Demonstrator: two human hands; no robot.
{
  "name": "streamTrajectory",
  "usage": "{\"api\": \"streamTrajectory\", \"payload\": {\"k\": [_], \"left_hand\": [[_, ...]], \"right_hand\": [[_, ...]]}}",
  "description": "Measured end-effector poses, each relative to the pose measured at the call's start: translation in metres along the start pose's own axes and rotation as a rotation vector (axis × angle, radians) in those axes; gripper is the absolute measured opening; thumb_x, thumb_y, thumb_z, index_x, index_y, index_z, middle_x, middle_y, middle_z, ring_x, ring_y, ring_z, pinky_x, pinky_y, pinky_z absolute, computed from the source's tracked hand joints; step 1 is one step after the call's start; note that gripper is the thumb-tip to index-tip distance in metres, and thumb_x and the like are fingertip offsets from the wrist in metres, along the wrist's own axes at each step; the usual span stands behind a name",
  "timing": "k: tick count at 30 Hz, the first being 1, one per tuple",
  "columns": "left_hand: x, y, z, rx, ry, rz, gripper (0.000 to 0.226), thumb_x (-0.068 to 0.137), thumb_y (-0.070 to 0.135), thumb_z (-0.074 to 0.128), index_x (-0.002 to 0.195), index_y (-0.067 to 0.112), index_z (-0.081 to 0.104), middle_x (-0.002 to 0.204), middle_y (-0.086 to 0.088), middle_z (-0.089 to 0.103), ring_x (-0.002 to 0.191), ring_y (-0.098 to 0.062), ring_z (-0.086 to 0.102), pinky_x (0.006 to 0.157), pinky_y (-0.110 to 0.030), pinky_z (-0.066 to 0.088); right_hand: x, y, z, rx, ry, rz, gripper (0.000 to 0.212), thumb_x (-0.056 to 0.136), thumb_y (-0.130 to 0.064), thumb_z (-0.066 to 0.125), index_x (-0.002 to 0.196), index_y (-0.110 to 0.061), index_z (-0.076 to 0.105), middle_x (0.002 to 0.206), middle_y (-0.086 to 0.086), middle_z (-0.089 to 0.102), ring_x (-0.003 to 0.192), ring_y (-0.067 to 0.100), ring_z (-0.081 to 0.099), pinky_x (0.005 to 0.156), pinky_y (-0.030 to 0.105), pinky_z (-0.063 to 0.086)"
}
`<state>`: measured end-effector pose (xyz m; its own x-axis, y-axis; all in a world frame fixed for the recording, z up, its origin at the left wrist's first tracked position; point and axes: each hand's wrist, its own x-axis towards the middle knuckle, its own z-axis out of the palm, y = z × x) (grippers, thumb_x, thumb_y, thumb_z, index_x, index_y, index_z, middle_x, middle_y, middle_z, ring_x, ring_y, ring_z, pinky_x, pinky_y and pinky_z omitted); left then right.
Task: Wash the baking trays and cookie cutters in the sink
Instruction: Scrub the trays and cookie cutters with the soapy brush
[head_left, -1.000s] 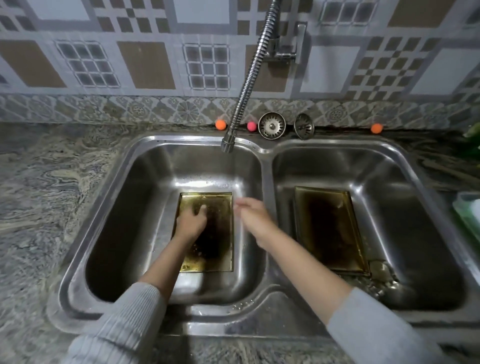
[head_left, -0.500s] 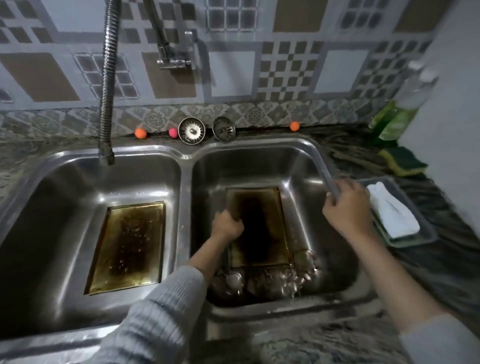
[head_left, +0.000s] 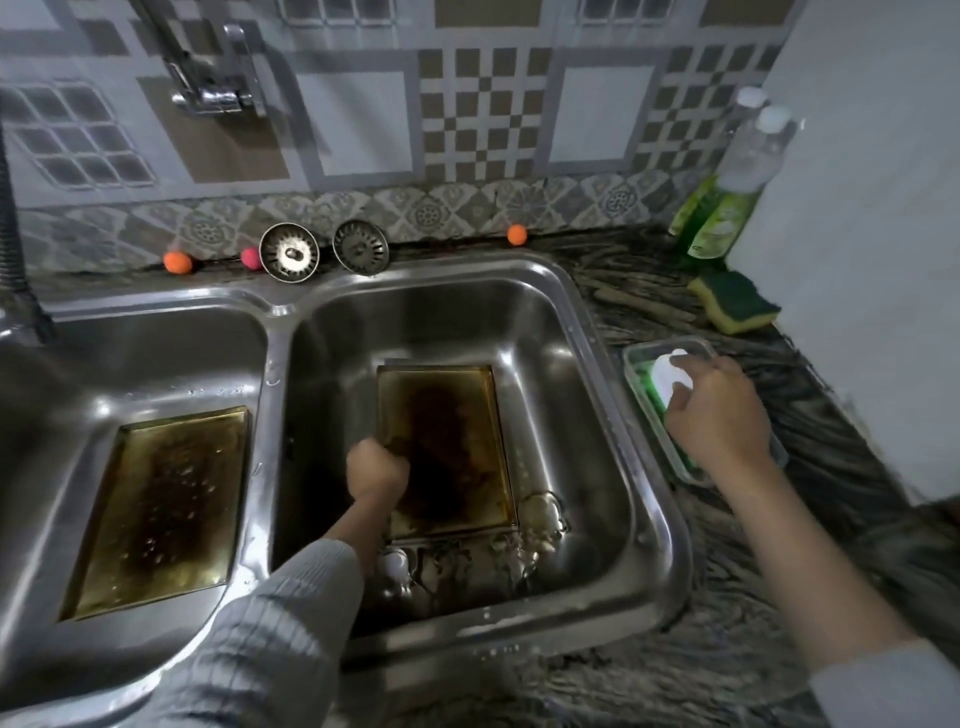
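Two baking trays (head_left: 447, 447) (head_left: 161, 512) — one per basin, cutters (head_left: 467, 558) at 6 o'clock of the right one. My left hand (head_left: 375, 470) fists its edge; my right hand (head_left: 719, 413) closes on white cloth (head_left: 670, 375) in the dish (head_left: 636, 364) at 3 o'clock. Risk: dragging the dish off — wet grip.

Sponge (head_left: 736, 300) beside green bottle (head_left: 721, 218); two strainers (head_left: 289, 252) against backsplash.

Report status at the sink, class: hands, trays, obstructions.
Left hand gripping right-basin tray at its edge. Right hand on white cloth in counter dish. Left-basin tray untouched. Cookie cutters crowd the tray's near end.
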<state>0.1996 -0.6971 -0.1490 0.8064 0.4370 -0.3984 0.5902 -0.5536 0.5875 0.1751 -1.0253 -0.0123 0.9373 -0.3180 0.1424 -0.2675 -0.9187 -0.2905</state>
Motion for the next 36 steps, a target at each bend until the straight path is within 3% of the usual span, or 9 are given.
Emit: {"api": "streamTrajectory", "payload": {"k": [4, 7, 12, 19, 24, 29, 31, 33, 36], "left_hand": [[-0.011, 0.005, -0.004, -0.07, 0.052, 0.121, 0.044, 0.087, 0.002, 0.055, 0.128, 0.016, 0.056, 0.128, -0.012, 0.05, 0.109, -0.027, 0.057, 0.087, -0.032, 0.05], [-0.017, 0.008, -0.009, -0.133, 0.012, 0.235, 0.051, 0.092, 0.004, 0.048, 0.14, 0.02, 0.045, 0.128, -0.009, 0.052, 0.123, -0.028, 0.049, 0.1, -0.044, 0.047], [-0.03, 0.024, -0.018, -0.153, -0.025, 0.377, 0.066, 0.087, -0.004, 0.051, 0.145, 0.024, 0.037, 0.11, -0.003, 0.052, 0.091, -0.01, 0.054, 0.084, -0.029, 0.053], [-0.053, 0.048, -0.04, -0.277, 0.132, 0.568, 0.07, 0.079, -0.013, 0.049, 0.14, 0.02, 0.046, 0.094, -0.001, 0.05, 0.08, -0.007, 0.05, 0.078, -0.007, 0.041], [-0.07, 0.069, -0.068, -0.457, 0.212, 0.666, 0.069, 0.08, -0.016, 0.044, 0.139, 0.022, 0.048, 0.083, 0.004, 0.046, 0.071, -0.003, 0.047, 0.073, -0.008, 0.041], [-0.095, 0.07, -0.066, -0.683, 0.159, 0.626, 0.065, 0.088, -0.008, 0.042, 0.131, 0.04, 0.046, 0.081, 0.003, 0.051, 0.067, -0.005, 0.045, 0.066, -0.017, 0.042], [-0.101, 0.064, -0.067, -0.722, 0.131, 0.594, 0.069, 0.088, -0.007, 0.041, 0.125, 0.051, 0.049, 0.083, -0.002, 0.058, 0.066, -0.01, 0.05, 0.068, -0.023, 0.043], [-0.109, 0.055, -0.071, -0.73, 0.121, 0.58, 0.069, 0.089, -0.007, 0.041, 0.124, 0.052, 0.051, 0.11, -0.009, 0.068, 0.094, -0.021, 0.065, 0.09, -0.028, 0.046], [-0.122, 0.049, -0.077, -0.751, 0.06, 0.619, 0.063, 0.09, -0.007, 0.042, 0.132, 0.039, 0.05, 0.13, 0.006, 0.06, 0.124, -0.005, 0.053, 0.11, -0.034, 0.038]], "right_hand": [[0.004, 0.011, -0.004, 0.004, -0.044, -0.03, 0.04, 0.094, -0.018, 0.049, 0.134, -0.023, 0.053, 0.132, 0.017, 0.05, 0.113, 0.039, 0.052, 0.077, 0.04, 0.047], [0.009, 0.019, -0.005, 0.032, -0.095, -0.042, 0.039, 0.096, -0.026, 0.047, 0.135, -0.027, 0.052, 0.134, 0.016, 0.05, 0.115, 0.038, 0.052, 0.079, 0.042, 0.048], [0.008, 0.025, -0.001, 0.204, -0.062, -0.064, 0.04, 0.096, -0.024, 0.048, 0.136, -0.026, 0.052, 0.12, 0.02, 0.059, 0.107, 0.037, 0.055, 0.074, 0.038, 0.05], [0.002, 0.003, -0.029, 0.357, 0.106, -0.248, 0.041, 0.095, -0.023, 0.05, 0.136, -0.028, 0.051, 0.13, 0.013, 0.055, 0.114, 0.032, 0.053, 0.084, 0.038, 0.047], [-0.02, -0.056, -0.03, 0.674, 0.141, -0.406, 0.039, 0.094, -0.023, 0.045, 0.133, -0.028, 0.05, 0.133, -0.003, 0.055, 0.122, 0.016, 0.051, 0.096, 0.033, 0.044], [-0.046, -0.133, 0.002, 0.811, 0.015, -0.442, 0.042, 0.097, -0.019, 0.048, 0.138, -0.027, 0.047, 0.132, -0.013, 0.054, 0.12, 0.005, 0.049, 0.089, 0.009, 0.038], [-0.044, -0.145, 0.014, 0.783, 0.045, -0.442, 0.042, 0.096, -0.02, 0.048, 0.138, -0.026, 0.048, 0.131, -0.005, 0.059, 0.114, 0.011, 0.057, 0.084, 0.011, 0.042], [-0.03, -0.147, 0.016, 0.79, 0.093, -0.334, 0.04, 0.096, -0.021, 0.048, 0.137, -0.025, 0.05, 0.123, 0.002, 0.065, 0.101, 0.015, 0.062, 0.072, 0.016, 0.045], [-0.013, -0.149, 0.011, 0.798, 0.147, -0.184, 0.039, 0.096, -0.018, 0.049, 0.135, -0.018, 0.053, 0.118, 0.008, 0.067, 0.103, 0.017, 0.06, 0.073, 0.016, 0.044]]}}
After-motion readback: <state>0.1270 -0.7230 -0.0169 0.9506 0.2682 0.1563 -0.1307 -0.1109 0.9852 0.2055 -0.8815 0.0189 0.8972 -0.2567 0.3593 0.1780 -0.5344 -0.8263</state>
